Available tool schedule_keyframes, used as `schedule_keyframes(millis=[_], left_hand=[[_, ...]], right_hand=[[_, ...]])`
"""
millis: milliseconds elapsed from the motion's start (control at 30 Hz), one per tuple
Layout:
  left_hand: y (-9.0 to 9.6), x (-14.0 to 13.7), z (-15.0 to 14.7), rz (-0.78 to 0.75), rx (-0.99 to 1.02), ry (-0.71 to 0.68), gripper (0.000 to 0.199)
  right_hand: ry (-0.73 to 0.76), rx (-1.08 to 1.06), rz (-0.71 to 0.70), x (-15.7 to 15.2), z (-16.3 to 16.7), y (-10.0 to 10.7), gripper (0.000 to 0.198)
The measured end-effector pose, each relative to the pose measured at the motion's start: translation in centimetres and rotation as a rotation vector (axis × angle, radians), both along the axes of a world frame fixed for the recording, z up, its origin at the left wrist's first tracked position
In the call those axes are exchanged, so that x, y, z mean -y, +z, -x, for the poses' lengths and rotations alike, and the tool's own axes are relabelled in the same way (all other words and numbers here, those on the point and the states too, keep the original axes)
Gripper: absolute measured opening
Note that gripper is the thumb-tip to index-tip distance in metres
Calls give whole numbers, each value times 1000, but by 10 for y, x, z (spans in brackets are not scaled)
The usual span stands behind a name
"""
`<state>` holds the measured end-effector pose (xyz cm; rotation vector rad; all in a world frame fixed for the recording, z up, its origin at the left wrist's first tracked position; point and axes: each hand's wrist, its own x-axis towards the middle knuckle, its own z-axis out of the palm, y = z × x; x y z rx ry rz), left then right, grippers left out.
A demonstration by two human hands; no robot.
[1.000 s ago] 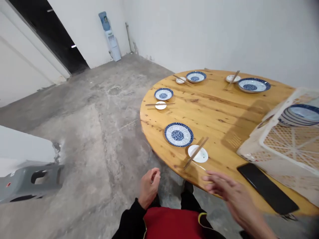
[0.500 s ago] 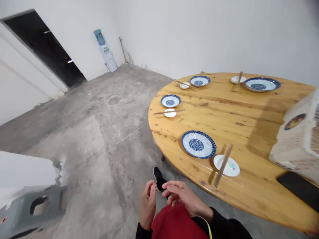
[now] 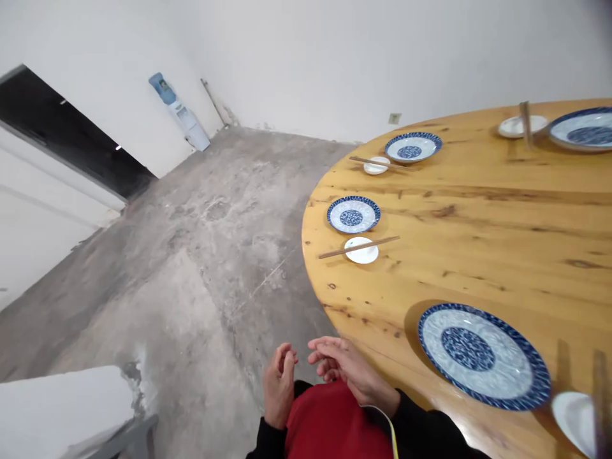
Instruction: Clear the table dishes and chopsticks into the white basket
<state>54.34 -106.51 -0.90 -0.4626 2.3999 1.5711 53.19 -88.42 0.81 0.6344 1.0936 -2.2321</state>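
Observation:
My left hand (image 3: 278, 384) and my right hand (image 3: 345, 366) are held close together in front of my red and black clothing, low in the view, just off the near edge of a round wooden table (image 3: 478, 210). Both hands hold nothing; the left has its fingers loosely curled, the right has its fingers stretched toward the left. Nearest to my right hand on the table is a blue-patterned plate (image 3: 482, 354) with a small white dish (image 3: 576, 414) beside it. Further along lies another blue plate (image 3: 353, 213) with a white dish and chopsticks (image 3: 359, 247).
More place settings stand at the far side: a blue plate (image 3: 412, 146), a small dish with chopsticks (image 3: 517, 125) and a larger blue plate (image 3: 583, 127). Bare concrete floor spreads left. A water dispenser (image 3: 179, 111) stands by the wall, next to a dark doorway (image 3: 67, 143).
My right hand drew back from the table edge to meet my left hand. The view swung left and closer; the white basket and the black phone passed out of sight.

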Motion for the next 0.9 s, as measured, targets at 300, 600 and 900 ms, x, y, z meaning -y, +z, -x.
schedule_keyframes(millis=[300, 600, 900], left_hand=[[-33, 38, 130, 4, 48, -24, 63], [-28, 71, 365, -1, 8, -320, 61], [-13, 30, 553, -67, -86, -778, 44]], right_hand=[[-166, 46, -10, 23, 104, -21, 44], [-419, 2, -88, 80, 283, -15, 41], [-636, 47, -138, 87, 417, -1, 43]])
